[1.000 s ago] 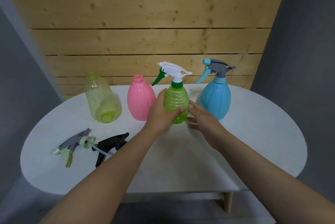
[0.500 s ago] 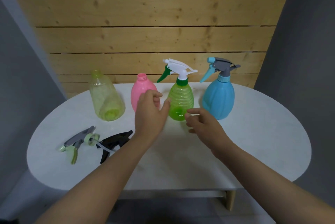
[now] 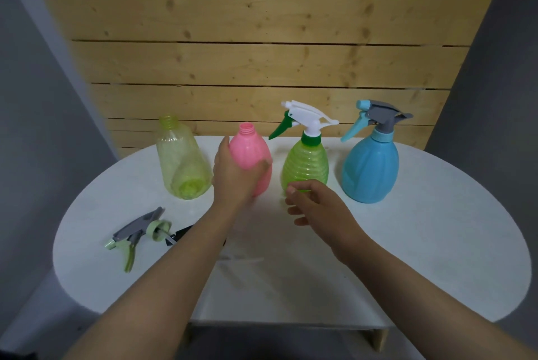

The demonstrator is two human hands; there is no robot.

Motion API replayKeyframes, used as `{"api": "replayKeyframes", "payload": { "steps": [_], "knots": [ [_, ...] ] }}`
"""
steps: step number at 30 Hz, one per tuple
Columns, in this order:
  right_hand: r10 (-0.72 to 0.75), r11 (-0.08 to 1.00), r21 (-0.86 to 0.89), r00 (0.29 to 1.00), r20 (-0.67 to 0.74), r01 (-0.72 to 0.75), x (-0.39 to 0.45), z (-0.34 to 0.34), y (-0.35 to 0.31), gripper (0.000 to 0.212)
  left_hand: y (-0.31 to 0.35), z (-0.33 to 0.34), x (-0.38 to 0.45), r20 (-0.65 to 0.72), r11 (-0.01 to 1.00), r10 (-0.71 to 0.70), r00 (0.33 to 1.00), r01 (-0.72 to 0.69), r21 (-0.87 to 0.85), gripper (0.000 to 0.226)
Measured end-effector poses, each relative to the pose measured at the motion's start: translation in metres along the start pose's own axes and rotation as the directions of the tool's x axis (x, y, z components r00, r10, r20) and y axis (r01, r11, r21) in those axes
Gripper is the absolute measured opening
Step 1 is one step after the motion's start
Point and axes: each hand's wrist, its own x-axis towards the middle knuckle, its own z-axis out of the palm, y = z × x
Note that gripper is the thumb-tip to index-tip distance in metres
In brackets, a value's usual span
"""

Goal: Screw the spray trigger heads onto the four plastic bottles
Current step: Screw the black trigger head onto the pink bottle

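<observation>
While the left hand (image 3: pixel 233 176) wraps its fingers round the capless pink plastic bottle (image 3: pixel 250 153) standing on the white oval table (image 3: pixel 436 228), the right hand (image 3: pixel 317 205) hovers loosely curled, seemingly empty.

You have no readable text, label, brand, number or sign here: none on bottles, none on trigger heads, none on worktop, none on wood wall.

You have four upright plastic bottles: the open-necked translucent yellow-green bottle (image 3: pixel 182 161), the open-necked pink ribbed bottle (image 3: pixel 250 150), the green bottle with white trigger head (image 3: pixel 305 164), the blue bottle with grey trigger head (image 3: pixel 371 164). Two loose trigger heads lie front-left: a grey-and-green trigger head (image 3: pixel 136 236) and a mostly hidden black trigger head (image 3: pixel 182 233).
</observation>
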Motion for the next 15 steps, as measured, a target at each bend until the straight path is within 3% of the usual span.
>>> {"api": "replayKeyframes", "payload": {
  "steps": [10,15],
  "knots": [
    [-0.071,0.982,-0.176,0.997,-0.004,0.069,-0.003,-0.003,-0.001,0.043,0.010,-0.024,-0.020,-0.049,1.000,0.000,0.999,0.000,-0.002,0.077],
    [-0.211,0.944,-0.234,0.971,0.116,0.233,-0.015,-0.010,-0.002,0.076,0.025,-0.052,-0.056,0.192,0.977,-0.156,0.969,0.180,-0.115,0.065]
  ]
}}
